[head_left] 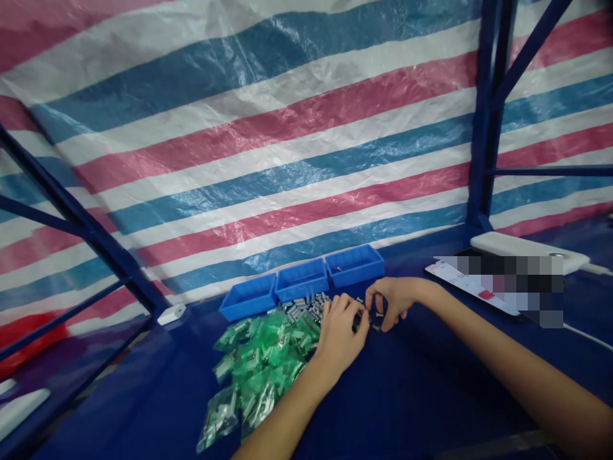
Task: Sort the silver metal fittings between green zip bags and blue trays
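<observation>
My left hand (342, 327) is over the middle of the blue table, its fingers bent and pressed close together. Small dark pieces show under its fingertips; whether it grips one is hidden. My right hand (395, 299) comes down just beside it, thumb and forefinger curved and apart. Between those fingers lie a few small metal screws (379, 315) on the table. A pile of short metal cylinders (302, 309) spreads behind my left hand. To its left are several green-tinted clear plastic bags (265, 348) with metal pieces inside.
Three blue trays (249, 296) stand in a row at the back; the right one holds a small metal piece. A phone or tablet (474, 285) and a white box-shaped device (522, 248) with a cable lie at right. A white adapter (171, 314) sits beside the left metal frame.
</observation>
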The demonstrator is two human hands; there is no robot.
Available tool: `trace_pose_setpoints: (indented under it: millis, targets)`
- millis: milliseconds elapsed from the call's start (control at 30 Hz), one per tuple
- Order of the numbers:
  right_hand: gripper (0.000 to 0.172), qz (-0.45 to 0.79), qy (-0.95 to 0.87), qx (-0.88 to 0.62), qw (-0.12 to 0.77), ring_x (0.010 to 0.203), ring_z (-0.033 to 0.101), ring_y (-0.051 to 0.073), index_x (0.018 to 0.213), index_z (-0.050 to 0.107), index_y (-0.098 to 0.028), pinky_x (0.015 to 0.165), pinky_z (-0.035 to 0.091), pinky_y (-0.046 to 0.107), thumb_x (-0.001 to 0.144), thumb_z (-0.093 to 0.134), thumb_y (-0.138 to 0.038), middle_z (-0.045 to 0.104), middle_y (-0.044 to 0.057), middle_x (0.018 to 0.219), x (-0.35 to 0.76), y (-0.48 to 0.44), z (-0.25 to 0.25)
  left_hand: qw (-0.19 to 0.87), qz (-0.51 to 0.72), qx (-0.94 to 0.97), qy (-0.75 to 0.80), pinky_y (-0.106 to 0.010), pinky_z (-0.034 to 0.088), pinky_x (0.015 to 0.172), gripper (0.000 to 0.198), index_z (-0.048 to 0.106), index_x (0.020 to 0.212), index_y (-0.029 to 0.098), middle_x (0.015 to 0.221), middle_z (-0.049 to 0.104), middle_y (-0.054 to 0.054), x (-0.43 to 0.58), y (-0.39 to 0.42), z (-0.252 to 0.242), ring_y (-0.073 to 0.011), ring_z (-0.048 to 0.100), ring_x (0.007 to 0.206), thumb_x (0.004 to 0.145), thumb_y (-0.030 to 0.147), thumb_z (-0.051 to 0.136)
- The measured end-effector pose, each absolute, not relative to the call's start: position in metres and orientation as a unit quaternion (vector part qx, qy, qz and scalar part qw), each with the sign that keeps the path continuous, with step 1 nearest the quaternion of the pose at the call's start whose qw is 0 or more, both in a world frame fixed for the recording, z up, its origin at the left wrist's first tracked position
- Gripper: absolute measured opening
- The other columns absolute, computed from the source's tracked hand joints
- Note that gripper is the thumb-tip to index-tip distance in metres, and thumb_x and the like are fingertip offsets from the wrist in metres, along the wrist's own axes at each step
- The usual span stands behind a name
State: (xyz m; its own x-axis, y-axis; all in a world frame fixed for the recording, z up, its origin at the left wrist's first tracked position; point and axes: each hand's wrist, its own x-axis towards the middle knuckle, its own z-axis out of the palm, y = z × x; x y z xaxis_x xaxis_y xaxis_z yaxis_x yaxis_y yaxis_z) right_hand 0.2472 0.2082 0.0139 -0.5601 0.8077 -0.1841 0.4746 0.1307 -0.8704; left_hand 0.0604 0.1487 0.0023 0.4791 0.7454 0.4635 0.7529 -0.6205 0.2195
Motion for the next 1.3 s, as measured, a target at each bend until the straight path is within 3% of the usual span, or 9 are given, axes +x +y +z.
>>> trace_pose_setpoints:
  millis: [100, 233, 367, 500, 700, 900, 1300]
  targets:
    - [0.034, 0.527, -0.721, -0.399, 0.208, 0.032, 0.055, 0.013, 0.060, 0.066, -0.019, 0.030, 0.038, 0.017, 0.030, 0.080, -0.024, 0.062, -0.004, 0.049, 0.237, 0.209, 0.005, 0.025, -0.268, -0.869, -0.415, -0.034, 0.033, 0.077, 0.017, 0.056, 0.082, 0.019, 0.084, 0.054, -0.003, 0.062, 0.147, 0.003, -0.0167, 0.048, 0.084, 0.088, 0.026, 0.042]
    - [0.006, 0.443, -0.767, -0.402, 0.232, 0.035, 0.055, 0.011, 0.056, 0.064, -0.019, 0.033, 0.038, 0.017, 0.053, 0.065, -0.014, 0.063, -0.003, 0.052, 0.218, 0.206, 0.002, 0.027, -0.255, -0.869, -0.424, -0.036, 0.033, 0.079, 0.016, 0.056, 0.079, 0.019, 0.086, 0.055, -0.003, 0.062, 0.147, -0.001, -0.0176, 0.048, 0.085, 0.087, 0.025, 0.043]
    - [0.027, 0.213, -0.834, -0.452, 0.233, 0.058, 0.064, 0.016, 0.063, 0.067, -0.024, 0.046, 0.039, 0.020, 0.057, 0.052, -0.002, 0.068, -0.001, 0.066, 0.204, 0.200, 0.004, -0.001, -0.274, -0.840, -0.467, -0.036, 0.032, 0.078, 0.014, 0.054, 0.076, 0.019, 0.084, 0.055, -0.002, 0.061, 0.151, -0.002, -0.0177, 0.049, 0.085, 0.085, 0.023, 0.045]
    - [0.021, 0.101, -0.847, -0.465, 0.236, 0.078, 0.065, 0.022, 0.072, 0.068, -0.026, 0.053, 0.036, 0.024, 0.065, 0.056, -0.011, 0.071, 0.001, 0.079, 0.198, 0.196, 0.005, -0.059, -0.339, -0.788, -0.511, -0.033, 0.032, 0.076, 0.013, 0.053, 0.075, 0.019, 0.080, 0.055, -0.001, 0.058, 0.157, -0.001, -0.0169, 0.050, 0.082, 0.084, 0.022, 0.044]
    - [0.009, 0.141, -0.810, -0.468, 0.324, 0.074, 0.064, 0.017, 0.076, 0.068, -0.027, 0.054, 0.035, 0.022, 0.071, 0.061, -0.025, 0.070, -0.002, 0.078, 0.199, 0.198, 0.011, -0.207, -0.482, -0.689, -0.499, -0.025, 0.036, 0.067, 0.014, 0.048, 0.079, 0.019, 0.074, 0.050, 0.001, 0.053, 0.167, -0.002, -0.0132, 0.048, 0.070, 0.086, 0.028, 0.040]
    - [0.022, 0.268, -0.737, -0.426, 0.452, 0.052, 0.057, 0.011, 0.086, 0.065, -0.019, 0.049, 0.041, 0.021, 0.067, 0.065, -0.030, 0.068, 0.000, 0.073, 0.193, 0.203, 0.012, -0.304, -0.531, -0.608, -0.505, -0.022, 0.032, 0.062, 0.025, 0.044, 0.075, 0.018, 0.066, 0.039, 0.004, 0.052, 0.169, 0.000, -0.0118, 0.039, 0.064, 0.085, 0.041, 0.040]
    - [0.030, 0.327, -0.727, -0.322, 0.511, 0.068, 0.061, 0.013, 0.094, 0.063, -0.017, 0.067, 0.050, 0.026, 0.065, 0.067, -0.022, 0.067, 0.002, 0.076, 0.183, 0.195, 0.014, -0.333, -0.544, -0.597, -0.486, -0.022, 0.029, 0.060, 0.039, 0.041, 0.066, 0.018, 0.063, 0.036, 0.004, 0.052, 0.169, 0.003, -0.0112, 0.035, 0.062, 0.081, 0.054, 0.041]
